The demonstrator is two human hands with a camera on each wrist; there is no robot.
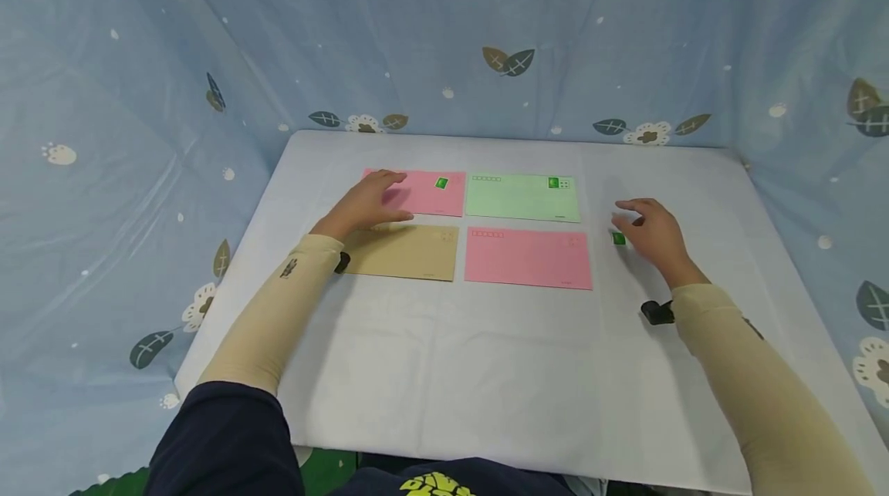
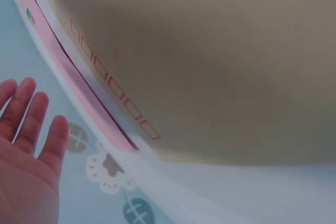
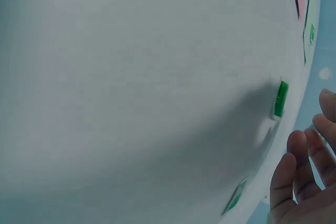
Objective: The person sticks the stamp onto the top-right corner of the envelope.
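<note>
My left hand (image 1: 368, 203) is over the left end of a pink envelope (image 1: 425, 204) and the top edge of a tan envelope (image 1: 410, 257), fingers spread and holding nothing. A green stamp (image 1: 441, 183) sits tilted on that pink envelope. My right hand (image 1: 653, 232) is at the right, thumb and fingers apart, beside a loose green stamp (image 1: 619, 238) on the table. In the right wrist view, a second green stamp (image 3: 235, 198) lies near the hand's fingers (image 3: 283, 179); the hand hides it in the head view.
A light green envelope (image 1: 517, 199) carries a green stamp (image 1: 553, 183) at its upper right. Below it lies a second pink envelope (image 1: 528, 258) with only printed boxes. The white table (image 1: 486, 380) meets a blue patterned curtain (image 1: 430, 33) at the back and sides.
</note>
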